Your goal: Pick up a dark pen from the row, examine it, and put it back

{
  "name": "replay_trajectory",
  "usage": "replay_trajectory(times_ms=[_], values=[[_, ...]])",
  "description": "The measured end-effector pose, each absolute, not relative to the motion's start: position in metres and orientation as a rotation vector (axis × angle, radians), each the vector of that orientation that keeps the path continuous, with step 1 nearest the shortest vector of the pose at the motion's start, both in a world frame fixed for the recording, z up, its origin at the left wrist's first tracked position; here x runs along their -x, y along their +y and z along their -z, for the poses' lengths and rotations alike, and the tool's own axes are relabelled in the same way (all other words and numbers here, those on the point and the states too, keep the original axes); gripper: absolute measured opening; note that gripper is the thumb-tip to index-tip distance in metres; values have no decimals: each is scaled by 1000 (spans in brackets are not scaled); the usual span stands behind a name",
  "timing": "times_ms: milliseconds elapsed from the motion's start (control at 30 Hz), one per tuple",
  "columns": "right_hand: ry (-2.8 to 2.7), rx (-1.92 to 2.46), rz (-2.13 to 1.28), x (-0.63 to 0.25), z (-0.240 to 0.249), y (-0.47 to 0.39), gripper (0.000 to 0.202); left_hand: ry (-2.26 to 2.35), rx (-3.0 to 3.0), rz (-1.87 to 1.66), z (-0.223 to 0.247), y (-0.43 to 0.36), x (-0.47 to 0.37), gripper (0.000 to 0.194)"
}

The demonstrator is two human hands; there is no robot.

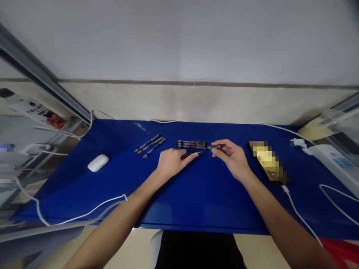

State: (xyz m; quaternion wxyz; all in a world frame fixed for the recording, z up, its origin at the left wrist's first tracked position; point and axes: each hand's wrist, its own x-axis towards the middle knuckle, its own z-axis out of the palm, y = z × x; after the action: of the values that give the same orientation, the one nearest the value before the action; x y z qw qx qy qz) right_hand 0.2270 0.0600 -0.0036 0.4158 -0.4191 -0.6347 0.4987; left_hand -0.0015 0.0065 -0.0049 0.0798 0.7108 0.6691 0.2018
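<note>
My left hand [171,161] is closed on a slim dark pen piece [193,153], its thin end poking out past the thumb toward the right. Between thumb and fingers, my right hand [232,157] pinches a grey and black pen part [215,147] that points left. The two held pieces are apart by a small gap. Just behind my hands lie several pens [190,143] side by side, one showing some red. Further left, a second group of grey pens [151,145] rests at a slant on the blue tabletop [179,201].
A white earbud case [98,163] sits at left. On the right are a phone [267,160] with a white charging cable [297,213] and a white power strip [335,164]. More cable [95,209] crosses the left front. A bottle [36,110] stands beyond the left frame.
</note>
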Motion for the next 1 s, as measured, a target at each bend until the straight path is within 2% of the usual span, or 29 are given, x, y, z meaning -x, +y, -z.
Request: replay_trajectory(times_ms=[167,400,600,667,800,1000], values=[[-1619,1058,-1277,-227,0,56,23,2009,-2135,-612,6,7,2,66],[-1685,1056,-1304,-223,6,54,24,1979,-2186,-555,7,6,1,64],[-1816,1039,-1392,-217,12,49,28,1680,-2410,-431,8,3,0,48],[-1877,1089,-1310,-216,11,48,26,1651,-2410,-434,8,2,-1,47],[-2028,1154,-1090,-215,7,45,50,1584,-2449,-424,7,1,-2,42],[-2121,1107,-970,-214,3,42,44,1528,-2531,-314,8,0,-5,44]])
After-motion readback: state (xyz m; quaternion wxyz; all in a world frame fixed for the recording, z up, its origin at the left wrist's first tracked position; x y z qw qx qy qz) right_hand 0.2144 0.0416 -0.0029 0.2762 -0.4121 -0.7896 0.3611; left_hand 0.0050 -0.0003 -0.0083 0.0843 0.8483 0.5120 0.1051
